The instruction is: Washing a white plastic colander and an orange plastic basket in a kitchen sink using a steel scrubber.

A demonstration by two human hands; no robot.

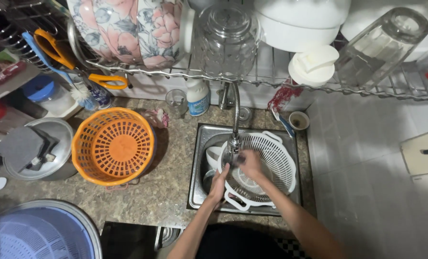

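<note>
Hands meet over sink (pixel 198 144), under faucet head (pixel 233 144). Left hand (pixel 219 184) curled around rim of white colander (pixel 266 168), steadying it. Right hand (pixel 249 162) closed on small dark scrubber, pressed inside colander. Washing looks midway; bowls wait beneath colander. Orange basket (pixel 113 146) well left on counter. Drying rack (pixel 271 79) beyond hands, loaded.

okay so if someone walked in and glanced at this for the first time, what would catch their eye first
Most likely the bright orange basket sitting on the speckled counter left of the sink. Next, the two hands over the sink: the left hand at the rim of a white colander and the right hand inside it, just under the faucet. Above, a floral bowl and upturned glassware crowd the wire rack.
</note>
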